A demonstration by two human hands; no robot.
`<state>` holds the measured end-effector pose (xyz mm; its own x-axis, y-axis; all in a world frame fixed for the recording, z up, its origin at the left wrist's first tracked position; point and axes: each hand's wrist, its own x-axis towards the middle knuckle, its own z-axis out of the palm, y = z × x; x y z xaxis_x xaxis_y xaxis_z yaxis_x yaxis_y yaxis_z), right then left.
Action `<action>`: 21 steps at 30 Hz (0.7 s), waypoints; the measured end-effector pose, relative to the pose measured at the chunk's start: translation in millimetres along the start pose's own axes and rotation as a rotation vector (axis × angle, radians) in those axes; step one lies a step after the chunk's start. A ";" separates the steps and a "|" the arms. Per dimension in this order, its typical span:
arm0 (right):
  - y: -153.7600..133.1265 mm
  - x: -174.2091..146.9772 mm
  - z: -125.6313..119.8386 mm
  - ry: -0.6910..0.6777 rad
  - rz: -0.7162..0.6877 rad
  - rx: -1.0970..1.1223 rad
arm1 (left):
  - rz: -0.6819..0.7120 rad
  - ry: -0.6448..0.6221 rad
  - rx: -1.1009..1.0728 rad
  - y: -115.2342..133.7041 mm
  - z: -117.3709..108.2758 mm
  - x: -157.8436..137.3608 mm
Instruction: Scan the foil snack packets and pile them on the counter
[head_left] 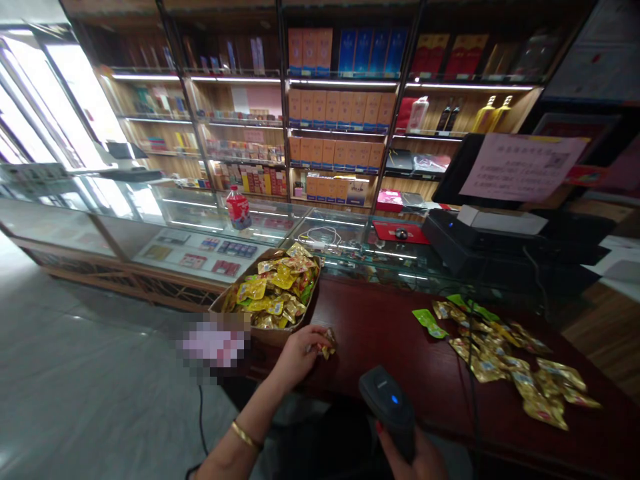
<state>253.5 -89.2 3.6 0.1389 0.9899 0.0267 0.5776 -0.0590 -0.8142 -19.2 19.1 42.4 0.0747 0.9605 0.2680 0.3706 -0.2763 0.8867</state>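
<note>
Scanner [384, 385] is showing black, its light [395, 400] glowing blue. Held packet [328, 345] is showing gold; boxed packets [277, 287], gold, yellow, green; loose packets [487, 368], gold and green. Worktop [370, 327] is looking reddish brown.

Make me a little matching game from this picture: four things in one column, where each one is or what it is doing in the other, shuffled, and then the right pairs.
Things
1. left hand
2. handheld scanner
3. bottle
4. computer mouse

Places and states
A. lying on a red mat
B. gripped in the right hand, with a blue light showing
C. red, standing upright on the glass counter
D. holding a gold packet

Right pairs: 1-D, 2-B, 3-C, 4-A.
</note>
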 end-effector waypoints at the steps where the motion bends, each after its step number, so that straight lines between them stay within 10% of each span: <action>1: -0.9 -0.4 0.8 0.002 -0.007 0.004 | 0.022 -0.045 0.063 -8.5 1.8 -2.9; 7: 0.3 -1.8 4.2 0.025 -0.040 0.013 | -0.047 -0.066 0.072 -55.5 12.5 -13.1; 21: -7.3 4.0 -12.9 -0.101 0.026 -0.074 | -0.143 -0.047 -0.135 -52.1 1.9 -12.7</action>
<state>260.2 -86.5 17.1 0.0752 0.9956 -0.0553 0.6333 -0.0905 -0.7686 -37.7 21.4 -8.0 0.0748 0.9899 0.1201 0.2533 -0.1354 0.9579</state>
